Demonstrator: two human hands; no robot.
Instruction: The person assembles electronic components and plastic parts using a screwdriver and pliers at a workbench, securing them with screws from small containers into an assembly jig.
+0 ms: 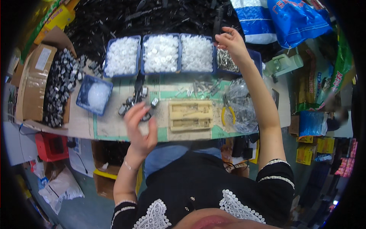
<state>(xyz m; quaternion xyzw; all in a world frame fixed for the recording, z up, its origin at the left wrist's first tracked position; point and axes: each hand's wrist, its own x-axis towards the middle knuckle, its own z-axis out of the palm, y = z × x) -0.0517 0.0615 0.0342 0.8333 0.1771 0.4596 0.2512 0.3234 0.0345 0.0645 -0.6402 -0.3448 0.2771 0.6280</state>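
Over the table's front left part, my left hand [141,131] is open, its thumb apart from its fingers and nothing visible between them. Just beyond it lie several small black parts with silver blocks [143,91]. My right arm reaches far forward. The curled fingers of my right hand [233,44] pinch a long black plastic piece [218,22] in front of a heap of similar black pieces [167,17]. Below that hand is a bin of small metal pins [227,61]. A cream two-slot fixture [190,124] rests between my arms near the table edge.
Blue bins of small white parts [160,53] stand in a row across the middle. A smaller blue tray [84,103] and a cardboard box of silver-black parts [35,91] are on the left. Yellow-handled pliers [223,115] and a clear plastic bag [242,108] lie right of the fixture.
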